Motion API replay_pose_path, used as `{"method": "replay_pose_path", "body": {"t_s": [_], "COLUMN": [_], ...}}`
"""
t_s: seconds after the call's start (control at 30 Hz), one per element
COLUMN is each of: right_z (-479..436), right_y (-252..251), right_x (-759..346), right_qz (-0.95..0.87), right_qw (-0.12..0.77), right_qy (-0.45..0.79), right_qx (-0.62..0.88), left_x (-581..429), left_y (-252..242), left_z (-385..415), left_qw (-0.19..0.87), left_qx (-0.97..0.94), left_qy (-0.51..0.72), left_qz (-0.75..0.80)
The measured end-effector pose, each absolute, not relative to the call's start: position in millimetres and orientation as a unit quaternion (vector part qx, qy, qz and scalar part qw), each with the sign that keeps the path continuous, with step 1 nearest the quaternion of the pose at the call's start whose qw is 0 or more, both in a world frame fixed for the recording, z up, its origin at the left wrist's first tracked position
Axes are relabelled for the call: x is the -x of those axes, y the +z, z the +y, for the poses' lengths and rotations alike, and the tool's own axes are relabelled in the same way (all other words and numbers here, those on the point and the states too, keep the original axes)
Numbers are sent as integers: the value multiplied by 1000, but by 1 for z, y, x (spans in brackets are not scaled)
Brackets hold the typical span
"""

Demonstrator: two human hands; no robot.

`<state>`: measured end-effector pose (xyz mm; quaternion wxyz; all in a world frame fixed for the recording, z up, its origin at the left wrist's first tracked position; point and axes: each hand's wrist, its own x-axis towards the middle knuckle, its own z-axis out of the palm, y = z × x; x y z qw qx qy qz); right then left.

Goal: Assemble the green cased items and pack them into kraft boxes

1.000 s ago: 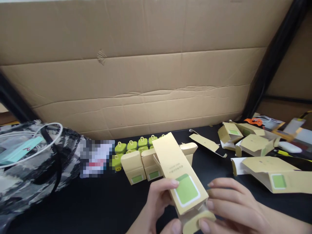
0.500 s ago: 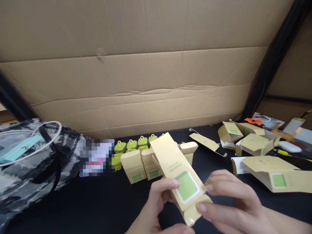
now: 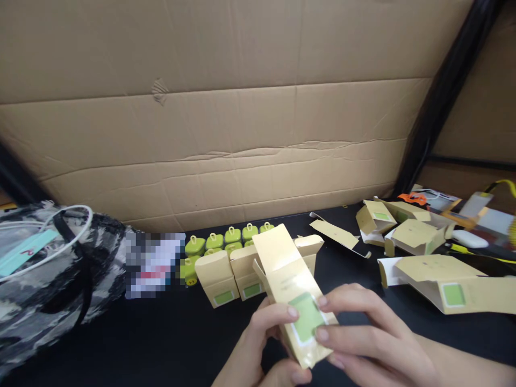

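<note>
A tan cardboard box (image 3: 284,274) with a green square printed on its front is held up in front of me, its far flap standing raised. My left hand (image 3: 262,344) grips it from the left, index finger on the printed face and thumb at the near end. From the right, my right hand (image 3: 371,333) presses its fingers on the print and the near right edge. The near end looks folded in. Behind it stand similar boxes (image 3: 217,274), partly covered by the held one. Rows of small green cases (image 3: 233,235) with loops on top sit farther back.
Unfolded and half-folded tan boxes (image 3: 431,269) lie on the black table (image 3: 141,344) at the right. On the left is a black-and-grey patterned bag (image 3: 105,242) with a white cable (image 3: 86,226) on it. A cardboard wall (image 3: 242,118) closes off the back.
The near end flap, sticking out before, is now tucked in. My right fingers have moved left from the flap onto the box's printed face. The view has shifted slightly.
</note>
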<state>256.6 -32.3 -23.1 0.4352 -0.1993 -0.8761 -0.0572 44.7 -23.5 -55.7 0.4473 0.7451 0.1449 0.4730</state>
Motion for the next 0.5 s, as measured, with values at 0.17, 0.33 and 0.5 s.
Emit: {"method": "replay_pose_path", "body": {"t_s": [0.17, 0.33, 0.5], "right_z": [-34, -35, -31], "right_y": [-18, -16, -24], "right_x": [-254, -252, -252], "right_qz": [-886, -887, -857], "right_qw": [419, 417, 466], "right_qy": [-41, -38, 25], "right_qx": [197, 196, 218], "left_x": [-46, -44, -41], "left_y": [-57, -61, -51], "left_z": [-23, -26, -24], "left_qw": [415, 478, 567], "left_qx": [-757, -726, -675], "left_qy": [483, 466, 424], "left_qz": [148, 164, 207]}}
